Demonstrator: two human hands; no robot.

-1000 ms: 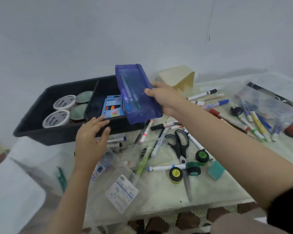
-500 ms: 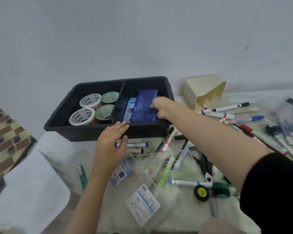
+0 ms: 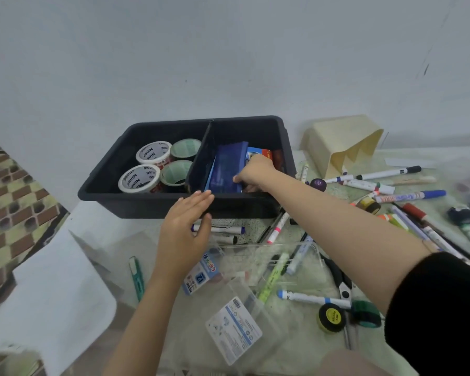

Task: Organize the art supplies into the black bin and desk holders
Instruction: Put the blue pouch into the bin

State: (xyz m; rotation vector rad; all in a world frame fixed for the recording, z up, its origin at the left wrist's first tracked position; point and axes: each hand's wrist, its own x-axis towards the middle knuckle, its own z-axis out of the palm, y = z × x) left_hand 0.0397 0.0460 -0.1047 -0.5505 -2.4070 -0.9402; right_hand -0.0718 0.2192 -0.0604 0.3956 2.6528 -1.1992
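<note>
Head | right hand [image 3: 255, 172] grip clamped on blue case [image 3: 224, 166], black bin [image 3: 147, 203] 3 o'clock compartment | left hand [image 3: 185, 229] grip apart, touching 6 o'clock rim

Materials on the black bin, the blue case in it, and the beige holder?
The black bin: moulded plastic by the look, matte, rounded rim.
The blue case: likely translucent plastic, pale shapes show through.
The beige holder: probably plastic, dull, stepped cut edge; card not ruled out.
</note>
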